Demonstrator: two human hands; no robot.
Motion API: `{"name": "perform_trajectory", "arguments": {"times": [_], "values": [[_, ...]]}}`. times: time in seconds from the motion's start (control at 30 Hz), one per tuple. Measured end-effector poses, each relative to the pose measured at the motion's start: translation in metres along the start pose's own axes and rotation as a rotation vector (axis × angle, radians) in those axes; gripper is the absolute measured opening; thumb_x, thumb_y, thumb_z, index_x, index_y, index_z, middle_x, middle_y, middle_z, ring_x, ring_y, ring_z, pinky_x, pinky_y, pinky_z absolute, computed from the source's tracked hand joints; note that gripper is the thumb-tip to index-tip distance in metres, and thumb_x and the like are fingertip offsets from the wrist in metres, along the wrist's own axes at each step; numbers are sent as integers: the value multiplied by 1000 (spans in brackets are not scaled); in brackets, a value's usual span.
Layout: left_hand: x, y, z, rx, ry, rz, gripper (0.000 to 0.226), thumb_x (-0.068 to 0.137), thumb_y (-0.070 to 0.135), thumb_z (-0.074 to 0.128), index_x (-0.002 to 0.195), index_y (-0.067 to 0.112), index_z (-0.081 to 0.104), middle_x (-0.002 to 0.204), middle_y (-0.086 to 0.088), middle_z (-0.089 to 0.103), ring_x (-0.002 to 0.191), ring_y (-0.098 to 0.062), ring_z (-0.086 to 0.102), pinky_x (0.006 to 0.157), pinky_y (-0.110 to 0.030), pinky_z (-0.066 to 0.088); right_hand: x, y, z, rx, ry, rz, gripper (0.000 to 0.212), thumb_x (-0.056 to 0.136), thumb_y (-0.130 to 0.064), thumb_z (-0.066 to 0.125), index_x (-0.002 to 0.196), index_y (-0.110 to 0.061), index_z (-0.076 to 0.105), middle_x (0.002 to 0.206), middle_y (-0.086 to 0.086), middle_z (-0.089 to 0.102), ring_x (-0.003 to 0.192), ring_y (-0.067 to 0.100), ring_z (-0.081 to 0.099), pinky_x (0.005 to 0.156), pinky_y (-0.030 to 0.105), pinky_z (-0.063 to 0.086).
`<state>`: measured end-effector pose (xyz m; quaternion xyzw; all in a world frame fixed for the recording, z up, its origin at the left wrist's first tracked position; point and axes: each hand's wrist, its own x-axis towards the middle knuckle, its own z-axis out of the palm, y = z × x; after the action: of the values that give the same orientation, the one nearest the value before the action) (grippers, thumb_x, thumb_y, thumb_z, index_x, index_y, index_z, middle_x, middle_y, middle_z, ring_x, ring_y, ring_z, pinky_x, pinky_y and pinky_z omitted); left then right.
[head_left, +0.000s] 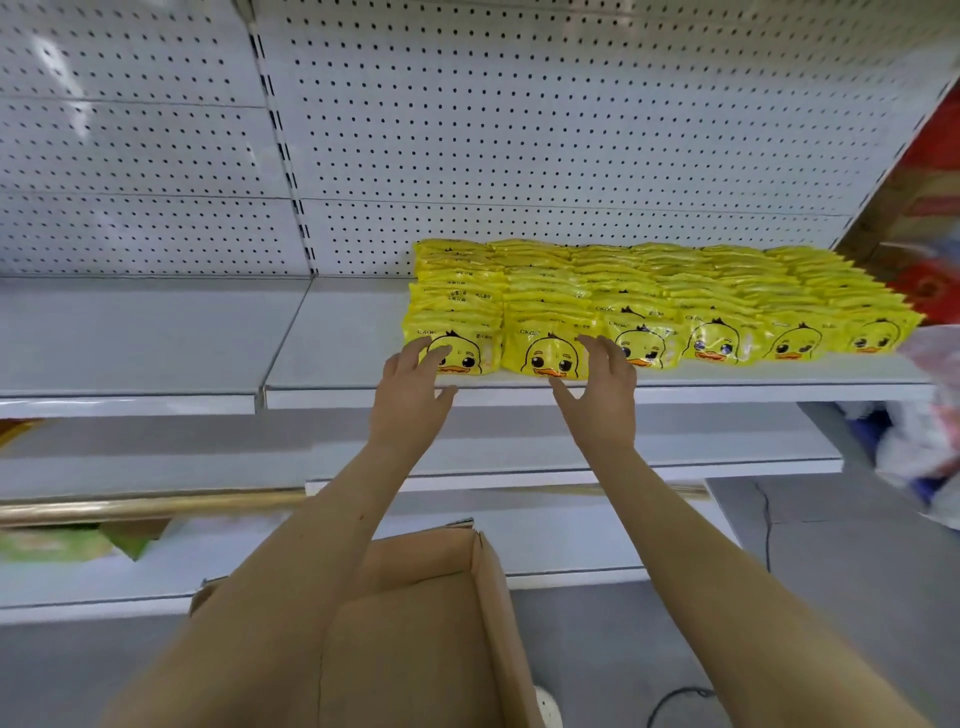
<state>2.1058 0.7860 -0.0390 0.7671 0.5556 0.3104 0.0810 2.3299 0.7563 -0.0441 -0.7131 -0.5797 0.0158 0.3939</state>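
Stacked in tight rows on the right half of the white shelf (337, 332): yellow duck-face packets (675, 291), filling it from the front edge back to the wall behind. At the shelf's front edge, first in the front row, the leftmost packet (462, 358), upright, duck face outward; just right of it along that edge, a second front packet (545, 358). Raised to the shelf's front edge, the left hand (410, 400), open, fingers spread and nearly straight, fingertips over the face of the leftmost packet, gripping nothing; actual contact hard to tell. Beside it at the same edge, the right hand (605, 395), likewise open with fingers fanned, thumb pointing left under the second front packet, fingertips at that packet's right side, holding nothing. Behind the shelf, a white perforated back panel (519, 130). Below the shelf, a lower white shelf (727, 452), and lower again, between the forearms, an open cardboard box (431, 623). Past the shelf's right end, blurred red goods (930, 291)
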Motion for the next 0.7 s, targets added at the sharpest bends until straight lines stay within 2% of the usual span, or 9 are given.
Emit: {"name": "perform_trajectory", "arguments": {"times": [0.13,0.3,0.7], "values": [[0,11,8,-60,3,-45,50,88,17,64,136,17,49,146,-5,36,131,-28,34,105,-35,30,3,7,-8,-40,4,-55,57,84,-26,70,136,-16,47,143,11,39,131,31,33,99,44,39],[11,15,24,-36,-9,-61,50,88,18,63,136,18,48,146,-5,36,130,-29,33,102,-39,35,17,19,-2,-129,-50,-142,53,86,-25,68,135,-17,49,143,11,40,130,33,35,101,44,38],[67,-5,90,-81,-18,-255,57,86,16,67,138,22,44,143,-9,32,129,-30,32,95,-44,43,68,53,60,-208,-158,-94,52,87,-27,66,137,-23,48,146,10,36,130,33,33,93,46,46]]}}
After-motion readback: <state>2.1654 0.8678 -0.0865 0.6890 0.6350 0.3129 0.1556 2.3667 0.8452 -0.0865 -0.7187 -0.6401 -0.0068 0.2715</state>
